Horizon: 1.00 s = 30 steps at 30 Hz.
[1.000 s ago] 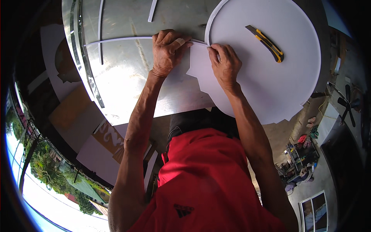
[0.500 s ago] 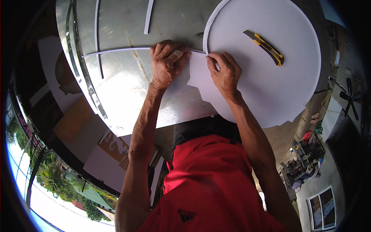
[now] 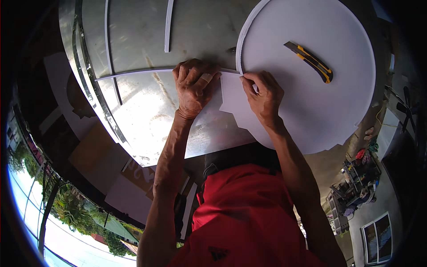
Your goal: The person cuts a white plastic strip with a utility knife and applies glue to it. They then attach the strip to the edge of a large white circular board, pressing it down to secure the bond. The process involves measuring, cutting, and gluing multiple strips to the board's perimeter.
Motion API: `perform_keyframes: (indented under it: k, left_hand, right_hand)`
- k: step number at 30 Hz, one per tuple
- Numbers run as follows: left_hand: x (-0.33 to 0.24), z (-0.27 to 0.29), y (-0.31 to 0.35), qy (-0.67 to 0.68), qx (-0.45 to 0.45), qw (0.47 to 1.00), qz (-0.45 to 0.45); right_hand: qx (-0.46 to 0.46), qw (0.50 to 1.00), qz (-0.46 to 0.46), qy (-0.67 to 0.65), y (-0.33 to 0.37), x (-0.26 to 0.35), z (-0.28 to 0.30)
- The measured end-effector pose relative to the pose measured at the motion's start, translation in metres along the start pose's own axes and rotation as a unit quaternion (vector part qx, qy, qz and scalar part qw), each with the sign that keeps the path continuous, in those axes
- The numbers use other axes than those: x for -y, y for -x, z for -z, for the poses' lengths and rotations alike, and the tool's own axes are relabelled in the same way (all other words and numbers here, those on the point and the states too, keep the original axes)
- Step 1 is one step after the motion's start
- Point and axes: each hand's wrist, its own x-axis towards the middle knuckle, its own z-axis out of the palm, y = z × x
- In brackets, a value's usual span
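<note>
Closest to me is my red shirt (image 3: 244, 209), and beyond it my two hands are at work. My left hand (image 3: 192, 91) is closed on a white strip (image 3: 138, 73), with the fingers bent over it. My right hand (image 3: 266, 95) has thumb and forefinger drawn together where this strip meets the curved rim (image 3: 240, 49) of a white round panel (image 3: 307, 111); I cannot tell if they pinch the strip, the panel or the rim. The strip runs leftward above the metal table (image 3: 133, 129) and along the straight upper edge of the panel. I judge it light and rather bendy, easy to crease, so it is better to hold it close to the joint and let the long tail rest. The panel seems light too, but stiffer, with weak corners. Compared with one second ago, everything on the table sits lower in my view, while both hands keep almost the same places on the work. The yellow-and-black cutter (image 3: 311, 62) lies on the panel as before. Farther away are another white strip (image 3: 168, 26) and, off to the right, a window (image 3: 378, 238).
</note>
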Motion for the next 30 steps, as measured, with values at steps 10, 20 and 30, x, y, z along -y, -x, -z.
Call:
perform_keyframes:
  k: [10, 20, 30]
  left_hand:
    - [0.001, 0.001, 0.003, 0.006, 0.013, 1.000, 0.010]
    - [0.001, 0.000, 0.003, 0.014, 0.011, 1.000, 0.011]
    - [-0.012, 0.051, 0.018, 0.039, 0.053, 0.993, 0.094]
  right_hand:
    - [0.016, 1.000, -0.009, 0.004, -0.003, 0.003, 0.002]
    - [0.030, 0.999, -0.016, -0.006, -0.004, 0.001, 0.004]
    - [0.137, 0.984, -0.069, -0.095, -0.022, -0.003, 0.031]
